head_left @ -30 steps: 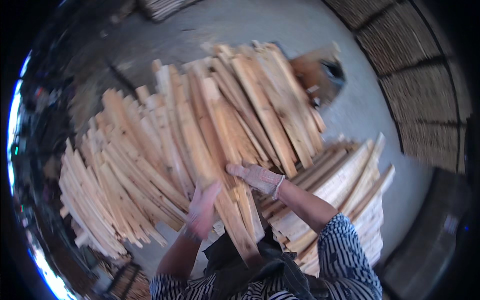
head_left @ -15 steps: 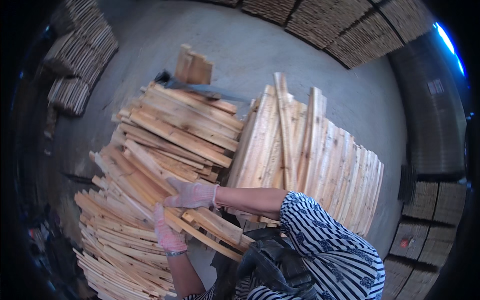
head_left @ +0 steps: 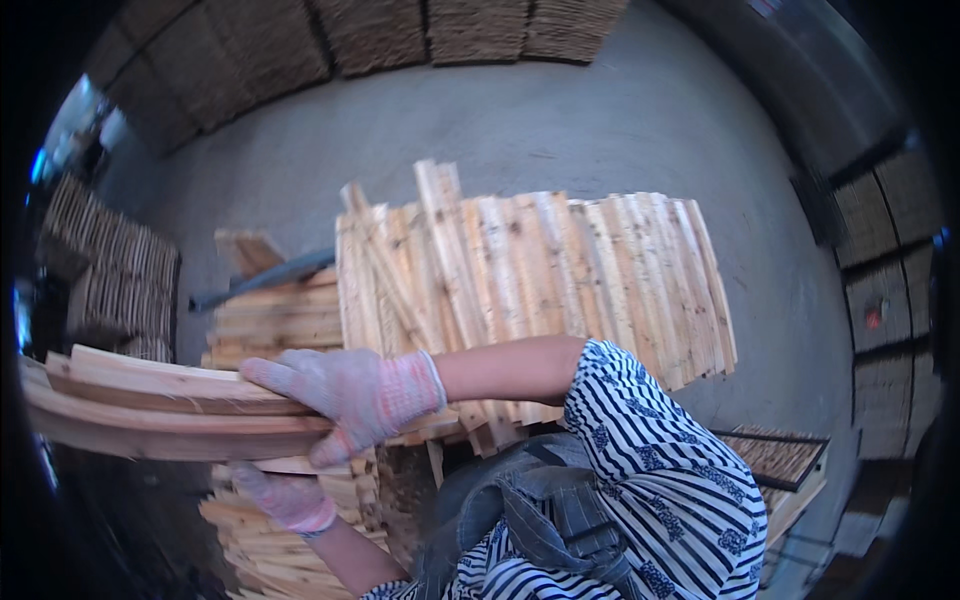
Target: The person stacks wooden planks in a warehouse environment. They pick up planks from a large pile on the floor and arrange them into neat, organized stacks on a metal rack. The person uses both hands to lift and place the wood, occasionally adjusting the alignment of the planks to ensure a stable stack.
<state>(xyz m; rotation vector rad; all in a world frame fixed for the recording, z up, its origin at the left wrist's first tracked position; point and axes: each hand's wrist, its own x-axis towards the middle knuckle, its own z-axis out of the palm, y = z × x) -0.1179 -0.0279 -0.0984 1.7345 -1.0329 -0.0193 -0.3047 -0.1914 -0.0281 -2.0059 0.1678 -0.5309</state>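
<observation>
My right hand (head_left: 362,402), in a pale pinkish knit glove, is closed over the right part of several long wooden boards (head_left: 170,400). Its fingers lie along the top and the thumb is at the lower side. The boards are held together in a bundle that stretches to the left rim of the view. Just below the bundle is my left hand (head_left: 290,500), gloved alike, its fingers extended and seemingly apart from the bundle. Under the left hand lies a stack of loose boards (head_left: 265,550).
A broad pile of pale boards (head_left: 560,270) stands ahead, with two boards slanting across its top. Smaller boards (head_left: 270,325) lie left of it beside a dark grey strip (head_left: 270,278). Tall wood stacks (head_left: 480,30) line the far side of the grey floor (head_left: 480,110).
The bundle of boards has come up off the left stack and swung left, nearly level. My right hand moved with it; my left hand has dropped below it. The view has turned.
</observation>
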